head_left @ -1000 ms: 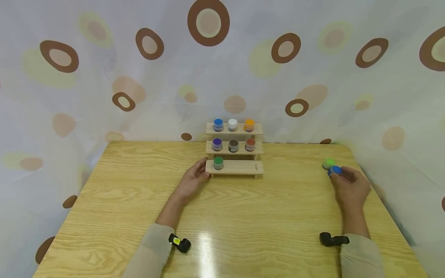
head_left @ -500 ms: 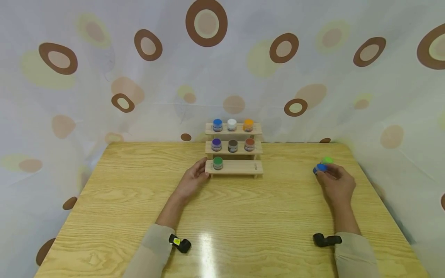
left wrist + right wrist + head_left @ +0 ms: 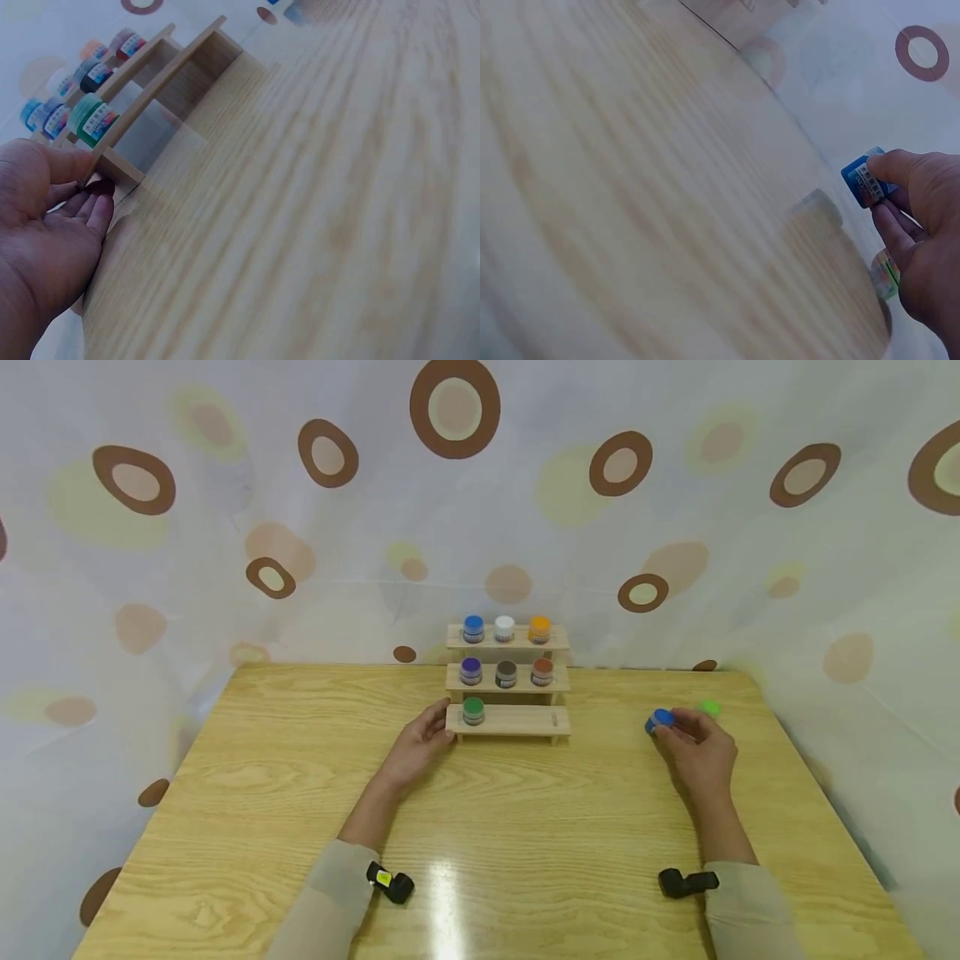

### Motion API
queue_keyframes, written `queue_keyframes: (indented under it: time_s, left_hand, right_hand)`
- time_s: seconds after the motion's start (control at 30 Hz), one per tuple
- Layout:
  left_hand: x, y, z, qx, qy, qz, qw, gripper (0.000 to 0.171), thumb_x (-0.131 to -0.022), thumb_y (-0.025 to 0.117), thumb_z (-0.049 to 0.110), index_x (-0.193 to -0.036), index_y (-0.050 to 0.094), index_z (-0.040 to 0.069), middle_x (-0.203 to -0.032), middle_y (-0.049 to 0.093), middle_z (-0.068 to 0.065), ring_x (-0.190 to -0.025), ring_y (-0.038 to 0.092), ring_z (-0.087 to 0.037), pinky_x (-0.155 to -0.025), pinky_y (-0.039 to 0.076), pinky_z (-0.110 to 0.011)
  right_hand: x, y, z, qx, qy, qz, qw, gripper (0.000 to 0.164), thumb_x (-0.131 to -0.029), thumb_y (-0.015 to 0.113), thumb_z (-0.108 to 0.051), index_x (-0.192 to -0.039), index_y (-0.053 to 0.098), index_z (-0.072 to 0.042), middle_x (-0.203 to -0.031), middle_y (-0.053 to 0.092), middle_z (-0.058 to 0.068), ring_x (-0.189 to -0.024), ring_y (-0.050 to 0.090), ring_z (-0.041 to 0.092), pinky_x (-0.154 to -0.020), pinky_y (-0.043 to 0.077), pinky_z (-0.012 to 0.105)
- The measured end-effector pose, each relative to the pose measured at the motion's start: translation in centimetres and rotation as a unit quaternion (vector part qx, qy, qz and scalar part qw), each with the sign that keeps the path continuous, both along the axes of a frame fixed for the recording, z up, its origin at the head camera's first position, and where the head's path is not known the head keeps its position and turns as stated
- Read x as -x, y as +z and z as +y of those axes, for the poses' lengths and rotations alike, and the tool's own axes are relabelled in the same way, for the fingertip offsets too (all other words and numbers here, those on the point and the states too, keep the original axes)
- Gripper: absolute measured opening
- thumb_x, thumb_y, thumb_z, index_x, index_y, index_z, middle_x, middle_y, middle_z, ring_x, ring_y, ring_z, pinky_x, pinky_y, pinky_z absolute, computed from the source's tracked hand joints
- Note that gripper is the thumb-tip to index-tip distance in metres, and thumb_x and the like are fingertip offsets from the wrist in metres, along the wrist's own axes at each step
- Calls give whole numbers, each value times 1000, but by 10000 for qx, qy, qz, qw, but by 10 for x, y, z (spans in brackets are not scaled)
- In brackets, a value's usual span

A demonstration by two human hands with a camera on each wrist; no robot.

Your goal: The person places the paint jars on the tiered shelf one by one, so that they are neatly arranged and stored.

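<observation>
Between the thumb and fingers of my right hand (image 3: 703, 758) is a small blue paint jar (image 3: 660, 720), held tilted over the right part of the table; its label (image 3: 868, 182) faces the right wrist camera. My left hand (image 3: 414, 750) grips the left end of the lowest step of a three-tier wooden display stand (image 3: 517, 721), thumb at the top edge and fingers at the end. A green paint jar (image 3: 93, 120) stands on that step's left part. Purple, dark and red-brown jars (image 3: 542, 672) fill the middle step. Blue, white and orange jars (image 3: 539, 630) line the top one.
A light-green paint jar (image 3: 709, 707) stands on the table behind my right hand, partly hidden by it. The wooden table (image 3: 555, 843) ends at a patterned cloth backdrop (image 3: 337, 527) just behind the stand.
My right hand has carried the blue paint jar leftward, away from the light-green jar and toward the stand. The left hand keeps its grip on the stand's end.
</observation>
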State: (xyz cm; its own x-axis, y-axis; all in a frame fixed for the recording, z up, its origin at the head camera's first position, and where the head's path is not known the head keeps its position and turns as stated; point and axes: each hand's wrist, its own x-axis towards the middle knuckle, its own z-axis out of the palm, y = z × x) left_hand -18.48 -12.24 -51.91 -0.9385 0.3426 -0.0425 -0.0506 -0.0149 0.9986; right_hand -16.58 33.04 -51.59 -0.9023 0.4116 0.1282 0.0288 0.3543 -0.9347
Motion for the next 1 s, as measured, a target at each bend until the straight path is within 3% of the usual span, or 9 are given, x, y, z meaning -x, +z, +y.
queue_keyframes:
  time_s: [0.17, 0.4, 0.57, 0.9, 1.0]
  left_hand:
    - [0, 1, 1, 0, -32, -15, 10000, 64, -111, 50, 3, -167, 19, -1, -166, 36, -22, -151, 40, -36, -121, 41, -41]
    - [1, 0, 1, -4, -24, -1, 10000, 64, -111, 50, 3, -167, 19, 0, -165, 37, -22, -151, 40, -35, -122, 39, -42]
    - [2, 0, 0, -13, -30, -44, 10000, 64, -111, 50, 4, -168, 19, 0, -166, 36, -22, -152, 38, -35, -123, 38, -44]
    - [1, 1, 1, -65, -39, -48, 10000, 64, -111, 50, 3, -167, 18, -1, -165, 36, -23, -152, 39, -36, -123, 38, -44]
    - [2, 0, 0, -76, -43, -40, 10000, 65, -111, 50, 3, -167, 18, -1, -166, 36, -23, -152, 39, -35, -123, 37, -44]
  right_hand:
    - [-3, 2, -10, 295, 142, -1, 9995, 47, -93, 84, -16, -134, 68, 0, -125, 69, 11, -100, 69, 2, -85, 57, 12]
    - [-3, 15, -36, 123, 482, 215, 9985, 44, -94, 83, -17, -133, 69, -1, -130, 68, 16, -104, 69, 5, -87, 57, 13]
    - [-2, 23, -51, 128, 601, 533, 9967, 40, -93, 83, -8, -129, 71, 4, -125, 70, 21, -102, 70, 6, -89, 57, 14]
    - [3, 24, -78, 171, 769, 816, 9935, 37, -90, 85, -7, -123, 73, 5, -119, 72, 22, -100, 71, 3, -90, 58, 18]
    - [1, 29, -87, 165, 872, 919, 9918, 37, -90, 85, -3, -123, 72, 7, -120, 71, 25, -101, 72, 9, -91, 58, 19]
